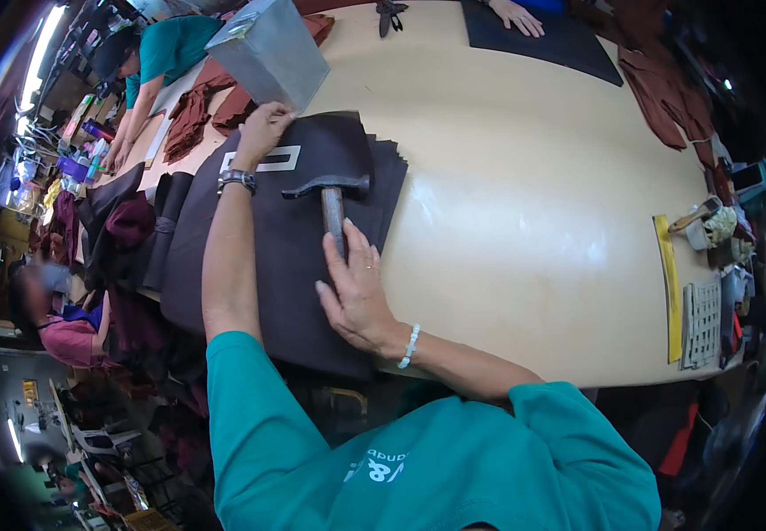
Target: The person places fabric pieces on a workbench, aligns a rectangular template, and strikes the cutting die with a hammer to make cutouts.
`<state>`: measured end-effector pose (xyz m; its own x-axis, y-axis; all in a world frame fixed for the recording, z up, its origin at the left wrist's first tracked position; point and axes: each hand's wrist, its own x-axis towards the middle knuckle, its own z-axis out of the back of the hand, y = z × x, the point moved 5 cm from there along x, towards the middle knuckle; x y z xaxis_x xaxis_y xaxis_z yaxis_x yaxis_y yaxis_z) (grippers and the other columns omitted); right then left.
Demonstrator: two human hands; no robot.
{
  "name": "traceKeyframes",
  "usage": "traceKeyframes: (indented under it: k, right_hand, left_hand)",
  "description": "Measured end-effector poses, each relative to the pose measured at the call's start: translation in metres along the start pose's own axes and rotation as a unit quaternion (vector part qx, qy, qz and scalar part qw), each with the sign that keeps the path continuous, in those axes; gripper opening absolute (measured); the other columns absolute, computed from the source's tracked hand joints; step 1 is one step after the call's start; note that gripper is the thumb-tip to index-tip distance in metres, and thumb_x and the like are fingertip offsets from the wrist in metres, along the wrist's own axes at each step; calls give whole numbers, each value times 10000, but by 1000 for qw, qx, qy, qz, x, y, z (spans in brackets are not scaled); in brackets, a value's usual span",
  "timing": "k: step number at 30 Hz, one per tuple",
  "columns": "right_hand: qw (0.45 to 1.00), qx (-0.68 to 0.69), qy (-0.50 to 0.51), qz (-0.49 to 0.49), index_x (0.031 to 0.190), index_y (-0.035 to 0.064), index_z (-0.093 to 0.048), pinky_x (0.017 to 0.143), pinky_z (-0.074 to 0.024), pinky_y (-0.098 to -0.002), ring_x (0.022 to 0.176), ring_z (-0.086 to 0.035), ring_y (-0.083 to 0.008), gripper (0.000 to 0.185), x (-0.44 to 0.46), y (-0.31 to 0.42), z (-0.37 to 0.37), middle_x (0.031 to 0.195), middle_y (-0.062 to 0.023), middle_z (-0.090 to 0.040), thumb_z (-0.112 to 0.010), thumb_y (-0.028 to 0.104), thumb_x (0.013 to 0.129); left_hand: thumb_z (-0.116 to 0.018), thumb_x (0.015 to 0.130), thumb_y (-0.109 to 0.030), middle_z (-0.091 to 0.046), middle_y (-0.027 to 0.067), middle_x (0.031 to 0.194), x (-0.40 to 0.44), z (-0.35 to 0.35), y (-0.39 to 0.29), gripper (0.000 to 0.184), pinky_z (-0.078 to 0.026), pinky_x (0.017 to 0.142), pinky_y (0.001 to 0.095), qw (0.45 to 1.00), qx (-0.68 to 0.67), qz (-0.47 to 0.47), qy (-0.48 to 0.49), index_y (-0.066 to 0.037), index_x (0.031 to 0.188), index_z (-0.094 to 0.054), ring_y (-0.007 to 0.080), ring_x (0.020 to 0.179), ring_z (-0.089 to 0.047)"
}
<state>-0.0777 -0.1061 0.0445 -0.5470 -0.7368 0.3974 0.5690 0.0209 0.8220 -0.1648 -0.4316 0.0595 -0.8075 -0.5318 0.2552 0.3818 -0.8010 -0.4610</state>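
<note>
A stack of dark fabric sheets point(250, 239) lies on the table in front of me. My left hand point(262, 137) is at the far edge of the top sheet, fingers closed on that edge. Beside its wrist, a white rectangular frame-shaped piece point(287, 159) rests on the sheet. A hammer point(333, 208) lies on the stack, its head away from me and its handle toward me. My right hand point(358, 296) lies flat on the fabric with fingers spread, the fingertips at the lower end of the handle.
A grey metal block point(272, 57) stands beyond the stack. Brown cloth pieces point(193, 115) lie at the left and more brown cloth point(662, 93) at the right. A yellow ruler point(666, 288) is near the right edge. A co-worker's hand point(518, 18) rests on a dark sheet point(538, 44).
</note>
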Motion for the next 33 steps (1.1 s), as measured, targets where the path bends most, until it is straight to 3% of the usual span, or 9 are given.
traceKeyframes:
  k: [4,8,10,15,18,22,24,29,33]
  right_hand:
    - [998,-36,9,52,1392,60,-294,1049,-141,-577,1348,-89,-463,685,-8,8,-4,1461,-282,-69,-620,147,796]
    - [987,106,-22,123,1365,103,-358,1039,-226,-577,1337,-197,-430,665,-14,6,18,1474,-226,-123,-602,31,750]
    - [980,113,-52,157,1336,103,-405,1027,-295,-546,1312,-278,-408,685,-7,6,44,1466,-221,-171,-577,-59,693]
    - [954,-20,-257,157,1253,38,-501,918,-454,-337,1236,-413,-379,576,-78,-2,212,1397,-261,-295,-501,-86,691]
    - [892,-173,-416,37,1180,-12,-543,965,-420,-351,1194,-470,-350,497,-179,-6,323,1304,-251,-425,-418,-115,711]
    - [716,-358,-554,-229,1163,6,-570,995,-389,-345,1151,-520,-327,492,-321,-38,413,1189,-245,-549,-354,-94,733]
    - [615,-464,-523,-364,1116,12,-586,965,-416,-377,1116,-529,-351,386,-390,-80,439,1153,-231,-567,-410,-50,778]
    - [545,-415,-510,-521,1125,13,-529,863,-464,-437,1047,-538,-373,342,-473,-180,496,1107,-228,-545,-561,191,835]
    - [427,-461,-464,-625,955,40,-562,771,-517,-443,1007,-561,-359,237,-499,-240,546,1022,-172,-545,-478,245,872]
  left_hand:
    - [-602,850,-299,-630,127,1018,-17,38,-61,340,-453,819,328,989,7,-127,-77,-17,1041,-620,226,927,-598]
    - [-584,869,-195,-579,113,1076,-60,44,-141,291,-429,872,335,982,-34,-183,-43,-20,1102,-583,219,973,-560]
    - [-557,882,-150,-533,141,1215,-89,41,-173,300,-343,998,351,971,-17,-240,3,-3,1143,-554,244,1166,-482]
    - [-595,820,-71,-456,168,1321,-193,-11,-240,345,-229,1070,422,951,-59,-278,120,-4,1154,-545,340,1308,-317]
    - [-602,818,-57,-444,157,1341,-240,-52,-271,386,-225,1074,405,947,-129,-237,175,-6,1193,-532,302,1313,-321]
    - [-568,867,-102,-440,168,1338,-267,-98,-312,369,-237,1067,399,945,-217,-144,199,17,1213,-516,293,1293,-347]
    - [-554,885,-122,-442,171,1333,-279,-119,-332,362,-242,1063,399,947,-226,-125,192,25,1213,-513,291,1288,-352]
    - [-516,915,-162,-433,156,1345,-303,-167,-363,359,-214,1070,428,938,-246,-135,205,15,1227,-501,292,1310,-312]
    - [-456,931,-195,-437,114,1353,-314,-181,-369,361,-96,1080,509,956,-111,-183,202,-30,1250,-492,308,1323,-293]
